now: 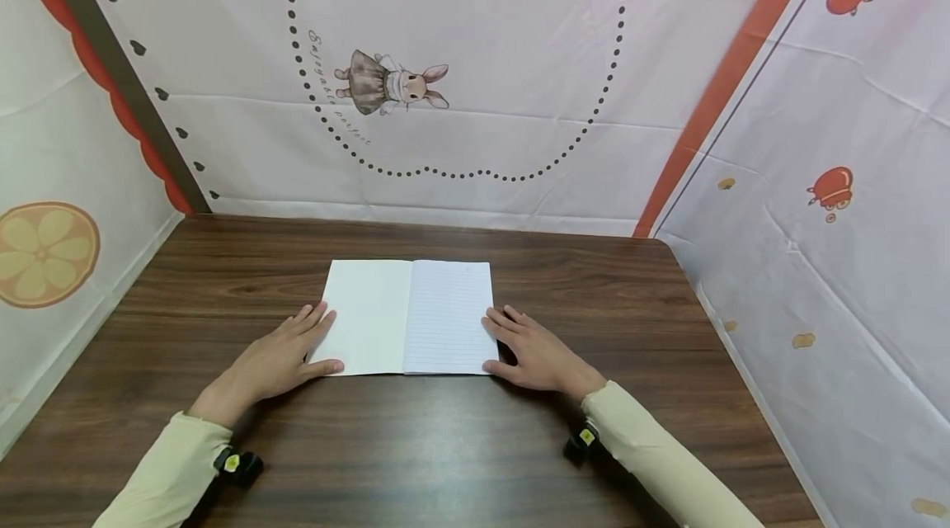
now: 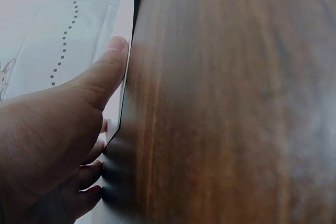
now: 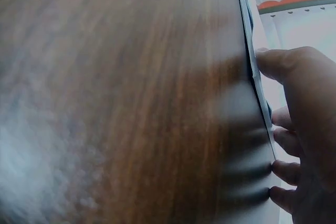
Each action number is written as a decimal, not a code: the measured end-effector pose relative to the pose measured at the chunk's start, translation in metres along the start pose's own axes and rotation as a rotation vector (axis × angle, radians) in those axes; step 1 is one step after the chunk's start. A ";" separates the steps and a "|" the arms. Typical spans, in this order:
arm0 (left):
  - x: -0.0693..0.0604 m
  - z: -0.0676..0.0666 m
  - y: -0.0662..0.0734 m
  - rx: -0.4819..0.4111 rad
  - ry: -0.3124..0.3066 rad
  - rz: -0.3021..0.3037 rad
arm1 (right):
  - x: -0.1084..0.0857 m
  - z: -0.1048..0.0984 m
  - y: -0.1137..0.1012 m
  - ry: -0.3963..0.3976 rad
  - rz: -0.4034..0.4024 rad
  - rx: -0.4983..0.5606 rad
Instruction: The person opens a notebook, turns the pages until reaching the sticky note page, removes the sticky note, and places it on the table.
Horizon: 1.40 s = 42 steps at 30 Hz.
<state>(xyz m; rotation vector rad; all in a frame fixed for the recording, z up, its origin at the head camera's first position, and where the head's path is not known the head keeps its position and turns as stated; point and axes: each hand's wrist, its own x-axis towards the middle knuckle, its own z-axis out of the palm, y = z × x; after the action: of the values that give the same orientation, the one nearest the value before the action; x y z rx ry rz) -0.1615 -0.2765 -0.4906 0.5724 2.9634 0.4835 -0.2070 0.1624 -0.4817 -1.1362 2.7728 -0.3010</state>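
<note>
Evenly steadied from either side

Leftmost is a hanging cloth [image 1: 44, 115] with a printed orange slice, its lower edge meeting the brown surface [image 1: 416, 462]. Next comes a pale sleeve [image 1: 166, 470] with a small black device [image 1: 239, 464] at the wrist, then the left hand [image 1: 285, 355]. It is relaxed rather than clenched: the thumb lies on the page near the lower corner, while the fingers reach along the outer edge. Such a wide spread probably keeps that side from lifting or sliding.

Between the hands, the notebook [image 1: 407, 318] lies flat and unfolded on the surface, its blank page [image 1: 369, 313] on the left and its ruled page [image 1: 450, 322] on the right (the lines look unwritten, though fine marks would be hard to make out). Centred before the person, it sits within easy reach of both arms.

On the far side of the ruled page, the right hand [image 1: 536, 353] mirrors its partner, loosely laid, thumb at the lower corner and fingertips along the edge, seemingly to balance the hold. Neither hand grasps anything. Beyond it are another sleeve [image 1: 660, 450], another device [image 1: 580, 443] and the right-side cloth [image 1: 876, 280].
</note>
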 end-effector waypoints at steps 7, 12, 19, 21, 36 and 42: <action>0.000 -0.001 0.000 -0.001 -0.010 -0.010 | 0.001 0.001 0.000 0.012 0.001 0.003; 0.000 0.000 0.000 -0.009 -0.007 -0.014 | 0.002 0.003 -0.003 0.048 0.010 0.004; 0.002 -0.002 0.002 -0.018 0.003 0.004 | 0.002 0.007 -0.003 0.093 0.011 -0.027; 0.002 -0.002 0.003 -0.013 0.000 0.005 | 0.001 0.007 -0.004 0.092 0.020 -0.022; 0.010 -0.017 0.017 0.113 0.090 0.058 | 0.000 0.010 -0.009 0.074 0.023 -0.027; 0.030 -0.038 0.048 0.153 0.165 0.100 | 0.002 0.008 -0.006 0.075 0.022 -0.043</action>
<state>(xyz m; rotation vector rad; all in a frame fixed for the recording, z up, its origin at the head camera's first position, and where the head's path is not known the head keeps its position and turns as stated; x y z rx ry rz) -0.1783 -0.2340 -0.4399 0.7329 3.1610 0.3274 -0.2026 0.1562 -0.4885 -1.1265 2.8685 -0.2887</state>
